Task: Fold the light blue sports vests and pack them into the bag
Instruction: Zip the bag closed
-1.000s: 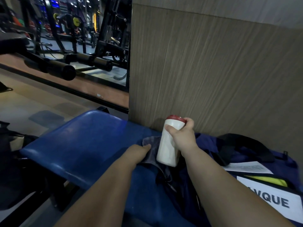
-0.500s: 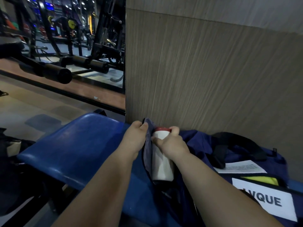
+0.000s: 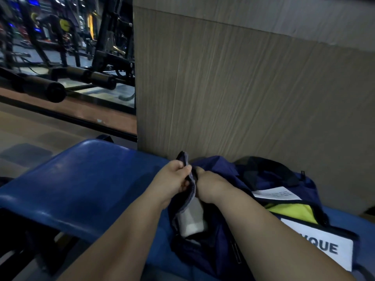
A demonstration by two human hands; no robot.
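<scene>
The left hand (image 3: pixel 174 179) is pinching the grey pocket edge (image 3: pixel 190 185) of the bag (image 3: pixel 215 165) between thumb and curled fingers and is holding it up and open. The right hand (image 3: pixel 211 186) is sitting just beside it, touching the other face of the same edge, on top of the white bottle (image 3: pixel 192 220). Its fingers are hidden behind the fabric, so I cannot tell if they are gripping the bottle or only pressing it.

One second ago the right hand was holding the bottle upright above the pocket, with its red cap showing. Half a second ago the bottle was going in. Now only its lower white part is showing inside the pocket and the cap is hidden. The left hand has come up from the low fabric to the raised edge.

The dark blue bag is lying at the right on the blue bench (image 3: pixel 81 179), against the wooden wall panel (image 3: pixel 243 98). A black strap (image 3: pixel 263 171), a paper sheet (image 3: pixel 274 194), a yellow-green cloth (image 3: pixel 290 211) and a white label (image 3: pixel 316 246) are showing on its right part. Gym machines (image 3: pixel 81 57) are standing far left.
</scene>
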